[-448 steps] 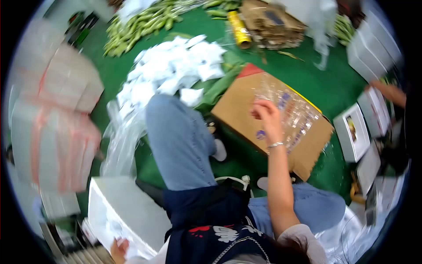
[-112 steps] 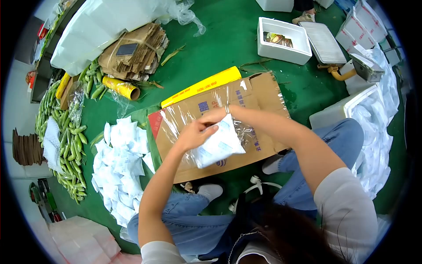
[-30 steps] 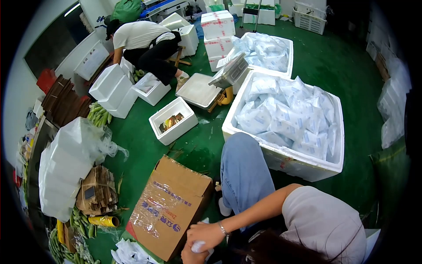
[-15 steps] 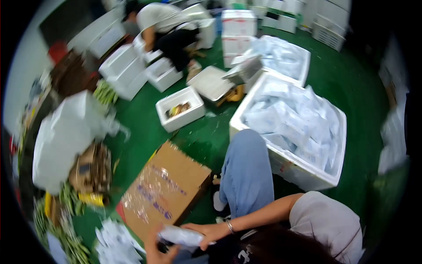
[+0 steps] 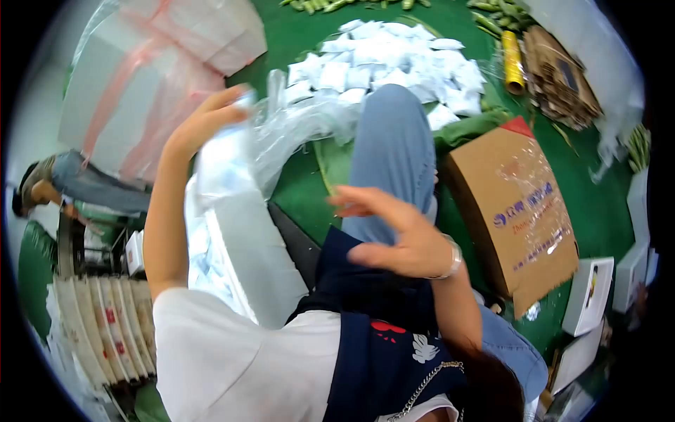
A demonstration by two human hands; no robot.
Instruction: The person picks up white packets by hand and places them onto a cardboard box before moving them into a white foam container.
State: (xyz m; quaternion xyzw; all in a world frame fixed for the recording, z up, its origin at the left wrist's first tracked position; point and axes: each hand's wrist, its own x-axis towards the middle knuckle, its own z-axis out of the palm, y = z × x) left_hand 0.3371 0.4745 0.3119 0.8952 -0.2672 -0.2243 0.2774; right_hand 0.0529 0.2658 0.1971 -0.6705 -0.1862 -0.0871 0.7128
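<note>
My left hand [image 5: 207, 123] is raised over the left side, its fingers around a pale, blurred ice pack [image 5: 226, 158]. Just below it stands a white foam box [image 5: 256, 246] with similar packs [image 5: 204, 264] inside. My right hand [image 5: 401, 239], with a bracelet at the wrist, is in front of my lap, fingers apart and nothing in it. Beyond my raised knee, a heap of small white packs [image 5: 373, 60] lies on the floor.
A brown cardboard box [image 5: 524, 211] stands at the right. Clear plastic film [image 5: 309, 126] drapes near the foam box. A yellow roll [image 5: 512, 63], flattened cardboard [image 5: 559, 77] and green vegetables [image 5: 499, 14] lie at the back. Another person [image 5: 91, 179] bends at far left.
The view has swung left, bringing the heap of packs and the left foam box into sight. My hands, together at a white pack before, are now apart; the left is raised outward.
</note>
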